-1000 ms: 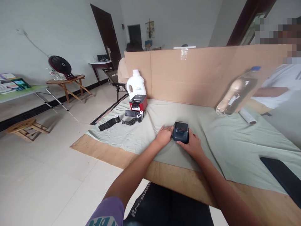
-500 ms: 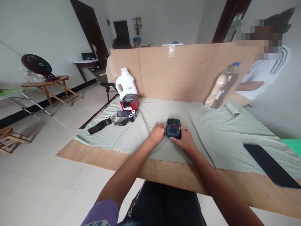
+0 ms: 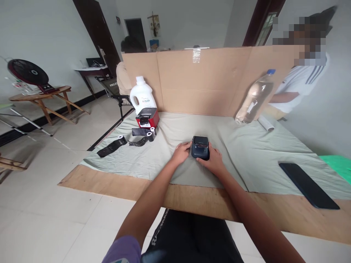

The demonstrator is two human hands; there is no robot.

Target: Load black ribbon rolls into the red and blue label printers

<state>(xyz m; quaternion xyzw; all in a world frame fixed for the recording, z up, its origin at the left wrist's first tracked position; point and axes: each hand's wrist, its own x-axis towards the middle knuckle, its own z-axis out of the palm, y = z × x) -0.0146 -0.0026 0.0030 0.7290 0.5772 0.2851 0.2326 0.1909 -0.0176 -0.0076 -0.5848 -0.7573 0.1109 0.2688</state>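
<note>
A small dark portable printer point(image 3: 200, 152) with a slot across its top rests on the grey-green cloth point(image 3: 175, 124). My right hand point(image 3: 214, 159) grips its right side, the thumb lying along the front edge. On the other side, my left hand point(image 3: 181, 152) is closed with its fingertips against the printer's left edge. Off to the left lie several small rolls of black paper, including one unrolled strip point(image 3: 109, 148). Behind the rolls stands a red and black box-shaped device point(image 3: 148, 118), with a dark strip at its front.
A white jug point(image 3: 142, 95) stands behind the red device. A cardboard sheet point(image 3: 197, 84) spans the back. To the right are a plastic bottle point(image 3: 256, 96), a white tube point(image 3: 265, 123), a phone point(image 3: 308, 185) and green material point(image 3: 336, 166). A person point(image 3: 309, 82) is beyond the cardboard.
The view has shifted slightly, so the scene sits a little further left and higher. Both hands remain at the printer's sides.
</note>
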